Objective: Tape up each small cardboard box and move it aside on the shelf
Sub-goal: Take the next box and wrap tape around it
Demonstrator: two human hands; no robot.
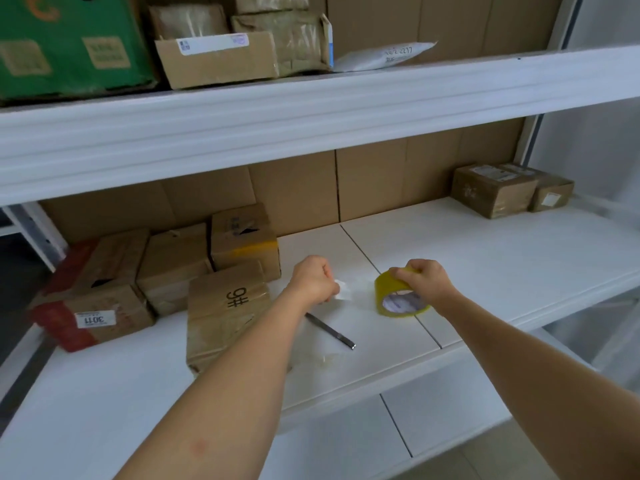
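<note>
Hands over the middle shelf [485,258]: the right hand [424,280] curls its fingers round the top of a yellow tape roll [398,297] standing on edge, while the left hand [313,282], fingers curled, pinches the free end of a clear tape strip [343,292] drawn from the roll. Box "9#" [227,315] lies just under the left forearm, with four more boxes [173,265] crowded behind it to the left and two taped boxes [509,190] well apart at the shelf's far right. A metal knife [330,330] lies on the shelf between the "9#" box and the roll; the upper shelf [311,109] holds a green carton [69,46] and parcels [242,46].
</note>
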